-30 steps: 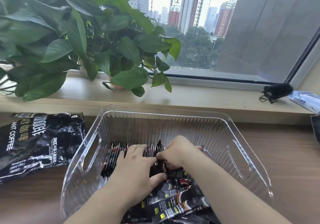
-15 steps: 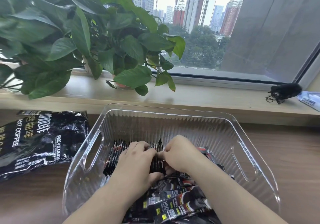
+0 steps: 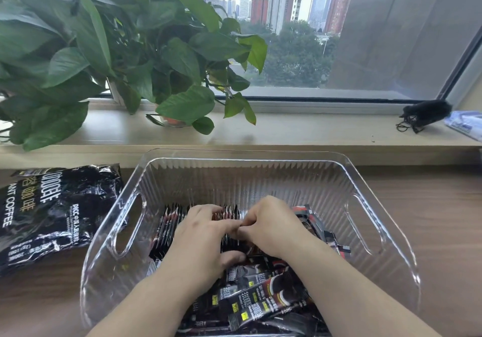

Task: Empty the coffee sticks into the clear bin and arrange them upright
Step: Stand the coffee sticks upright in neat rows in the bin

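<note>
Head view shows both hands inside the clear bin [image 3: 234,177] on the wooden table [image 3: 430,219]. The left hand [image 3: 200,235] curls round a row of standing coffee sticks [image 3: 167,229], and the right hand [image 3: 271,225] pinches their tops. Nearer, loose coffee sticks [image 3: 263,302] lie flat. A black coffee bag [image 3: 52,214] lies left of the bin.

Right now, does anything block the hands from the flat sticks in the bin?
Nothing visible does. The left hand and right hand are inside the bin, on the upright row. The flat sticks lie loose just nearer, below the forearms.
</note>
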